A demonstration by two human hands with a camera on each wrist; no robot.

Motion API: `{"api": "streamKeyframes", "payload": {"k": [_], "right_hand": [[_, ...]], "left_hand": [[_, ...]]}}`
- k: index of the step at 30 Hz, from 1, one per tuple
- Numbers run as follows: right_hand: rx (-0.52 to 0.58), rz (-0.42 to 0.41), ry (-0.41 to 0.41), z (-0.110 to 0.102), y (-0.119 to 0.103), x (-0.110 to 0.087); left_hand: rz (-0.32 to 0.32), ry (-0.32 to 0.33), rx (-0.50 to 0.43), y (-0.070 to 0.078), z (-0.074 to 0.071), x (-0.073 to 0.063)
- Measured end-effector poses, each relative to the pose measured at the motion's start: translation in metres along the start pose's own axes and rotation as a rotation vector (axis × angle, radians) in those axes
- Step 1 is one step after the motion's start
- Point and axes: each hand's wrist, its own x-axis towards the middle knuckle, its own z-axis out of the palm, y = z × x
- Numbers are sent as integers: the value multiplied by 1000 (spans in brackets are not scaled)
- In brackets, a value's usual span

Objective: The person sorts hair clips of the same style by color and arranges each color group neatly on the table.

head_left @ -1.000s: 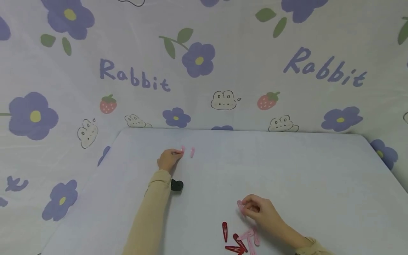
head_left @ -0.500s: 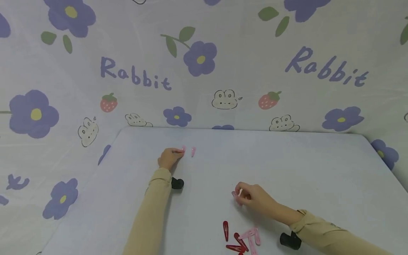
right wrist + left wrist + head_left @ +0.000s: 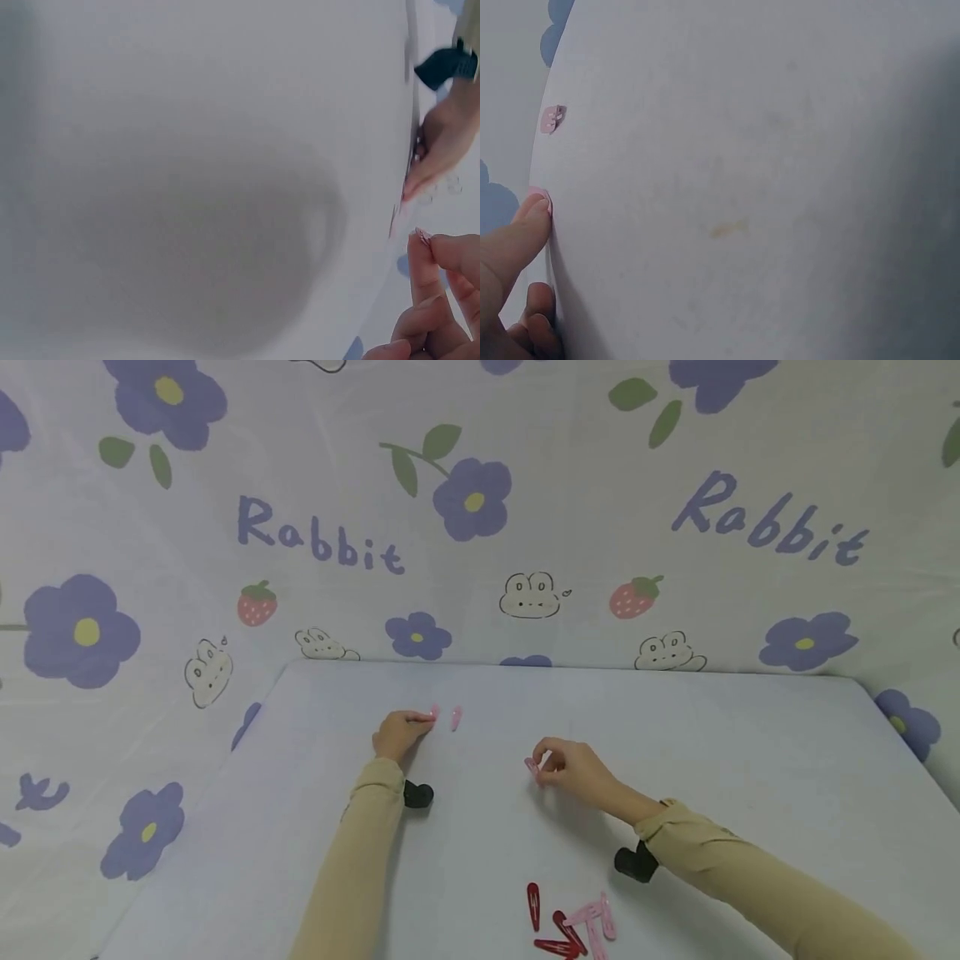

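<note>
Pinching on both sides of the frame

Here's the left hand [image 3: 393,737], left of centre in the head view, thumb and fingertip pinched on the near end of the left pink clip [image 3: 434,712]. Looks like a steadying grip, that: the far end pokes out past the fingertips, and the clip points much the same way as the second pink clip [image 3: 457,718], just beside it to the right, not touching. Low hold, too, probably to leave that neighbour undisturbed.

Over to the right hand [image 3: 581,774], right of centre! Thumb and index finger pinch the raised pink clip [image 3: 532,767], apparently above the white table [image 3: 712,760], judging by the shadow below. A fingertip hold, and seemingly a light one: one end juts free toward the left of the frame, ahead of the hand, clear of the fingers.

And down at the bottom, right of centre, lie the red clips [image 3: 533,907] and the loose pink clips [image 3: 608,917], some overlapping, well apart from the left hand and below the right. They sit nearer the right hand, perhaps for an easy reach; the frame's lower edge cuts part of them off.
</note>
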Motion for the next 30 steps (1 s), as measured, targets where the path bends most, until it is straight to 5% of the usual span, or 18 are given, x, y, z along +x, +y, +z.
{"api": "streamKeyframes", "payload": {"k": [12,21,30], "right_hand": [[-49,144,122,0,11,49],[117,243,223,14,10,81],[147,284,255,29,7,99]], "left_hand": [[-16,-2,1,-1,1,2],[-4,2,22,3,-6,2],[-8,-33,2,3,-6,-4]]}}
